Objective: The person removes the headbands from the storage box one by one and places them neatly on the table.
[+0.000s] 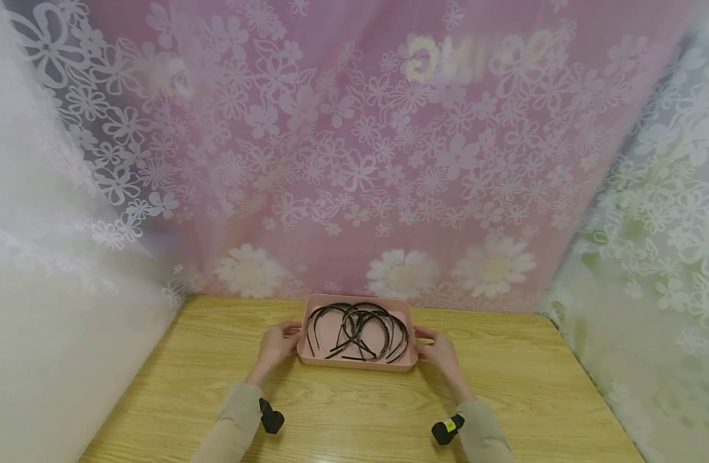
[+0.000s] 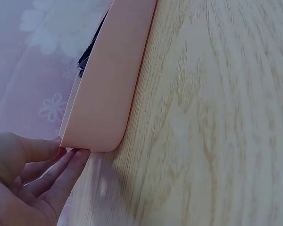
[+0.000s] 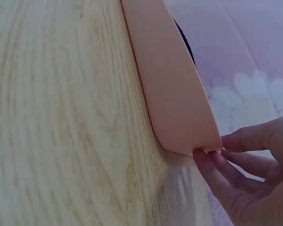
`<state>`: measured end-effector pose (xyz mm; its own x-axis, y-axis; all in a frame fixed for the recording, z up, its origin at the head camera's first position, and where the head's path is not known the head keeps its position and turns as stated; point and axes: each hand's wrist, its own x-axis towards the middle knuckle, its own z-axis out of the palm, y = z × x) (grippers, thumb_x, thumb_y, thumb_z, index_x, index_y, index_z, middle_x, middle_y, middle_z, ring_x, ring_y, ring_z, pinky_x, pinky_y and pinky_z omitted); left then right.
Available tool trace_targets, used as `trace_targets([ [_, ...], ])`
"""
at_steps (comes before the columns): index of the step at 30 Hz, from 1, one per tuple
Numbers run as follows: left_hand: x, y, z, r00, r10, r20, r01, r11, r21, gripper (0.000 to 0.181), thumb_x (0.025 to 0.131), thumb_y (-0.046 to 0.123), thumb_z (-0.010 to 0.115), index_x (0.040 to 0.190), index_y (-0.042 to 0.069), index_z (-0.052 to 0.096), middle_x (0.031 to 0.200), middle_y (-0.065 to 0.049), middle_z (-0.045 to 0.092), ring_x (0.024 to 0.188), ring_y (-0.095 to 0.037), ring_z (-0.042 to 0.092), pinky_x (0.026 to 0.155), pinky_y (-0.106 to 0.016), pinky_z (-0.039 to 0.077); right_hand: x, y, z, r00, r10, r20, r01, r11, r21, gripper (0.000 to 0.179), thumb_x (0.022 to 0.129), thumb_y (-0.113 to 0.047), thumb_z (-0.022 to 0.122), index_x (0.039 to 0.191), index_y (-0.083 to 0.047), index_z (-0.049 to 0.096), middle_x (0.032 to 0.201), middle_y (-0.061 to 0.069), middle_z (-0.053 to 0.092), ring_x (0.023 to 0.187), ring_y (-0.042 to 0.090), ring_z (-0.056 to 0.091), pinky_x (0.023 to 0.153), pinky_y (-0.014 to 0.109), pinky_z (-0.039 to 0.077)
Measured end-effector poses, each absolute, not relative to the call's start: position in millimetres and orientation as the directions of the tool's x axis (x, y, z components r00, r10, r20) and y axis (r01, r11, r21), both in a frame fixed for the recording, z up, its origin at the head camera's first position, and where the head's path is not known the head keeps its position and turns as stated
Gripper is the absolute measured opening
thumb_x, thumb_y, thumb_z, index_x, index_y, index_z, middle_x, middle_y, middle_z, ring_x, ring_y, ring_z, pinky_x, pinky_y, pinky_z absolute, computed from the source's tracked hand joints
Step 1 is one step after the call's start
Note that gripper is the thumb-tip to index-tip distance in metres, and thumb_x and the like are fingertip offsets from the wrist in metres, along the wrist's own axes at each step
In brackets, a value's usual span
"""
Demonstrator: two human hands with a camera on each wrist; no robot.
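Pink tray (image 1: 357, 364) has left grip (image 1: 278, 345) and right grip (image 1: 439, 352) pinching its ends.

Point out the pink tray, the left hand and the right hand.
Pink tray (image 2: 104, 82): left wrist view, bare outer wall.
Left hand (image 1: 276, 347): head view, middle of the hand.
Right hand (image 1: 441, 354): head view, middle of the hand.

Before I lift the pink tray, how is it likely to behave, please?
The pink tray is probably fairly stiff: its walls look straight, without sagging, between the left hand and right hand. Low and wide, it seems unlikely to roll. The black headbands overlap inside without visible fastening, so they may slide if it tilts.
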<state>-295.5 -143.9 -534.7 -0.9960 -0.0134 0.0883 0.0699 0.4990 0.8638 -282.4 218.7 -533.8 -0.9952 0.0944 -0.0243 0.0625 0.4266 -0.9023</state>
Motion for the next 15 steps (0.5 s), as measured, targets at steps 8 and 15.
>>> trace_targets([
  [8,-295,-130,-536,-0.996,0.012,0.087,0.082,0.466,0.881,0.025,0.097,0.002,0.065,0.12,-0.008,0.069,0.107,-0.024,0.072,0.089,-0.033,0.073,0.066,-0.036,0.061,-280,233,-532,-0.994,0.098,-0.043,0.081,0.427,-0.901,0.047,0.091,0.006,0.057,0.138,0.008,0.058,0.131,0.03,0.061,0.095,0.034,0.073,0.071,0.035,0.061],
  [15,-291,-125,-534,-0.986,0.082,0.144,0.166,0.425,0.89,0.027,0.098,0.006,0.066,0.119,-0.01,0.067,0.102,-0.022,0.072,0.079,-0.023,0.073,0.063,-0.034,0.061,-283,245,-533,-0.994,0.096,-0.051,0.086,0.418,-0.905,0.046,0.093,0.004,0.057,0.139,0.007,0.057,0.134,0.03,0.06,0.096,0.035,0.073,0.073,0.035,0.061],
])
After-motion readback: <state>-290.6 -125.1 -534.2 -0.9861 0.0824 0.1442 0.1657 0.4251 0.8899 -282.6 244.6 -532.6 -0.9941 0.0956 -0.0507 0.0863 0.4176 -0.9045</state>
